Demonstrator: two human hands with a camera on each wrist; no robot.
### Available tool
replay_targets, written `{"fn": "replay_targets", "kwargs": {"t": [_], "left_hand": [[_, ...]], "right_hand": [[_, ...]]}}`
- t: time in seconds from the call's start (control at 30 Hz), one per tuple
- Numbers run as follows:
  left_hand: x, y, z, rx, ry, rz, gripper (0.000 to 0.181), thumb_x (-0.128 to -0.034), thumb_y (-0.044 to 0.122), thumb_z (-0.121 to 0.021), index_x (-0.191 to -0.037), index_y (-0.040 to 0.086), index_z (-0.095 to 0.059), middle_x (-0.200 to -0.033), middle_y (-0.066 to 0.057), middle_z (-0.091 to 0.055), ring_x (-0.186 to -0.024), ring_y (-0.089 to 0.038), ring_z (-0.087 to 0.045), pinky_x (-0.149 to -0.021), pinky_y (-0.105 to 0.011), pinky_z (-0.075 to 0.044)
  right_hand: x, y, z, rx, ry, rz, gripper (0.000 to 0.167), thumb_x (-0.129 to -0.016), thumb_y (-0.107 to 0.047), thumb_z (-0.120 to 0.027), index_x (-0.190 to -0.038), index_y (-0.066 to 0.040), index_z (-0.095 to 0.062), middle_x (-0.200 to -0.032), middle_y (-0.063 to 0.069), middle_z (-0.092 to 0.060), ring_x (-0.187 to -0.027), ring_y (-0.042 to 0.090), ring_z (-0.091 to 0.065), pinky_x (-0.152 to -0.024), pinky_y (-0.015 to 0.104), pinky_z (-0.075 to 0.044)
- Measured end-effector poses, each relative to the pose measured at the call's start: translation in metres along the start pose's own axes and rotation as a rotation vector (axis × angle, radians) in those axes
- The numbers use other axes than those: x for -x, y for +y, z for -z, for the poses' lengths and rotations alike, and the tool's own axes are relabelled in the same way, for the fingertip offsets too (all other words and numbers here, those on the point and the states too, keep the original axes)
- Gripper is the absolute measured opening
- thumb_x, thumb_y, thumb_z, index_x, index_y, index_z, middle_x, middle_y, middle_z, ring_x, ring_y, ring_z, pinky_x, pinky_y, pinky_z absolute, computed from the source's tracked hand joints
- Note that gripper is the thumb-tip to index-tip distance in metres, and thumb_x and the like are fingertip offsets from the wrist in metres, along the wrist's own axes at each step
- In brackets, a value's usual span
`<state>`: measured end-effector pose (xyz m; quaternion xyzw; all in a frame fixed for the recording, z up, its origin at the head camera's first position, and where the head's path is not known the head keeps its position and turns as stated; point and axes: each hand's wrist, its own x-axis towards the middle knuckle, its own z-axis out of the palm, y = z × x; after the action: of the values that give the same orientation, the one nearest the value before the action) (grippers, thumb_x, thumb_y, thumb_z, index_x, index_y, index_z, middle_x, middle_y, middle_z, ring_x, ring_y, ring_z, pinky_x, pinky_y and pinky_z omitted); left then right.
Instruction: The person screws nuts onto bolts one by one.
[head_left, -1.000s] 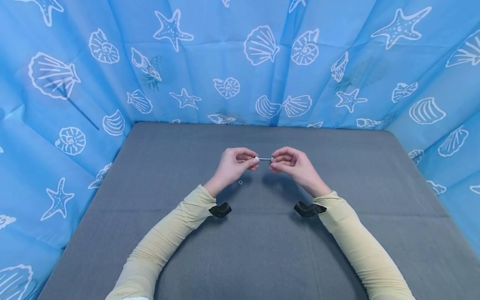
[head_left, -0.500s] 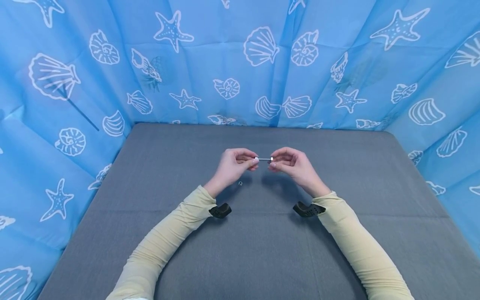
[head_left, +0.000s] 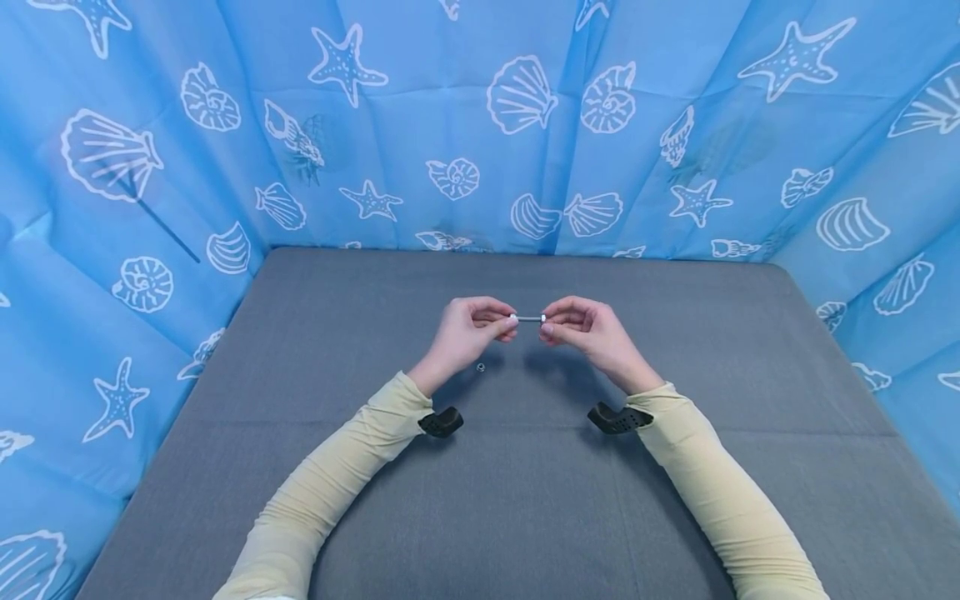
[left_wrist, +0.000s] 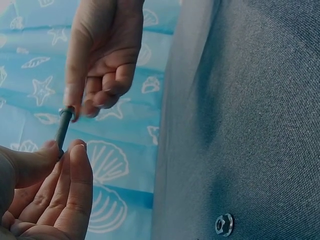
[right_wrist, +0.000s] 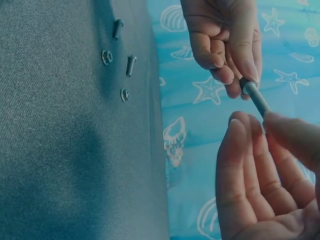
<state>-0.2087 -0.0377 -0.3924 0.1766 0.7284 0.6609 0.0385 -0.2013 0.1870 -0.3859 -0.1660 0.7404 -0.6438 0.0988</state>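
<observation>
A long metal bolt [head_left: 529, 318] with a threaded shaft is held level above the table between two hands. My left hand [head_left: 467, 327] pinches its left end between thumb and fingers, where a flanged collar [right_wrist: 247, 87] shows in the right wrist view. At the opposite end, my right hand [head_left: 589, 327] pinches a wider ring-like piece [left_wrist: 67, 111]. Which end is the head and which is a nut, I cannot tell. A flange nut [head_left: 481, 367] lies on the table below the left hand, seen also in the left wrist view.
Two shorter bolts [right_wrist: 131, 66] and two nuts [right_wrist: 106, 57] lie on the grey cloth-covered table [head_left: 525, 500] in the right wrist view. A blue curtain [head_left: 465, 125] with white shell and starfish prints stands behind the table and along its sides.
Both hands and the bolt stay almost in place. The right fingers shift very slightly at their end of the bolt, and the piece there shows a brighter face than one second ago.
</observation>
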Motion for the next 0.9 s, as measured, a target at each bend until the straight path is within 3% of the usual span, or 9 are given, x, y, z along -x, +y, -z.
{"fn": "replay_targets", "kwargs": {"t": [0.13,0.33,0.43,0.57,0.67,0.8,0.9], "left_hand": [[0.000,-0.001,-0.001,0.001,0.010,-0.016,0.016,-0.0881,0.004,-0.069,-0.098,-0.009,-0.068,-0.085,-0.017,-0.071,-0.078,-0.032,-0.070,-0.069,-0.036,-0.060],[0.001,0.000,-0.001,-0.009,0.004,-0.011,0.018,-0.0887,0.005,-0.068,-0.100,-0.009,-0.067,-0.089,-0.023,-0.069,-0.081,-0.035,-0.069,-0.070,-0.039,-0.060],[0.002,0.000,-0.001,-0.007,0.003,-0.011,0.019,-0.0888,0.007,-0.069,-0.100,-0.008,-0.068,-0.090,-0.024,-0.069,-0.080,-0.034,-0.069,-0.071,-0.039,-0.060],[0.009,0.018,-0.001,-0.019,0.000,-0.008,0.015,-0.0894,0.003,-0.067,-0.099,-0.009,-0.067,-0.090,-0.025,-0.069,-0.080,-0.035,-0.069,-0.071,-0.039,-0.060],[0.014,0.032,-0.002,-0.029,0.000,0.004,0.013,-0.0894,0.001,-0.066,-0.098,-0.010,-0.067,-0.089,-0.025,-0.069,-0.082,-0.038,-0.068,-0.072,-0.041,-0.060],[0.015,0.033,-0.002,-0.024,0.000,0.009,0.013,-0.0895,0.000,-0.066,-0.098,-0.010,-0.067,-0.090,-0.026,-0.068,-0.083,-0.040,-0.068,-0.074,-0.046,-0.059],[0.016,0.033,-0.002,-0.030,-0.002,0.009,0.013,-0.0896,-0.001,-0.065,-0.099,-0.010,-0.066,-0.090,-0.027,-0.068,-0.083,-0.039,-0.068,-0.074,-0.045,-0.059]], "right_hand": [[0.000,0.001,0.000,0.045,-0.002,-0.028,0.030,-0.093,-0.020,-0.065,-0.110,0.004,-0.061,-0.099,0.023,-0.067,-0.088,0.025,-0.069,-0.079,0.039,-0.058],[0.000,0.002,0.000,-0.029,-0.032,0.022,0.028,-0.092,-0.005,-0.064,-0.116,0.007,-0.054,-0.101,0.023,-0.065,-0.091,0.026,-0.068,-0.085,0.050,-0.054],[0.000,0.001,-0.001,-0.009,-0.030,0.010,0.026,-0.092,-0.007,-0.065,-0.113,0.006,-0.057,-0.101,0.025,-0.065,-0.091,0.027,-0.068,-0.086,0.053,-0.052],[0.000,-0.001,-0.002,0.044,-0.025,-0.046,0.031,-0.095,-0.020,-0.063,-0.111,0.005,-0.060,-0.101,0.026,-0.065,-0.090,0.028,-0.068,-0.083,0.048,-0.055],[0.000,-0.001,-0.002,0.033,-0.031,-0.037,0.035,-0.095,-0.019,-0.063,-0.115,0.009,-0.056,-0.101,0.024,-0.066,-0.091,0.030,-0.067,-0.082,0.045,-0.056],[0.000,0.001,-0.002,-0.001,-0.033,0.014,0.035,-0.093,-0.009,-0.064,-0.117,0.014,-0.051,-0.102,0.024,-0.065,-0.093,0.032,-0.067,-0.083,0.045,-0.056],[0.000,0.001,-0.002,0.027,-0.023,0.006,0.032,-0.094,-0.014,-0.063,-0.113,0.011,-0.056,-0.101,0.024,-0.065,-0.092,0.032,-0.067,-0.082,0.044,-0.056]]}}
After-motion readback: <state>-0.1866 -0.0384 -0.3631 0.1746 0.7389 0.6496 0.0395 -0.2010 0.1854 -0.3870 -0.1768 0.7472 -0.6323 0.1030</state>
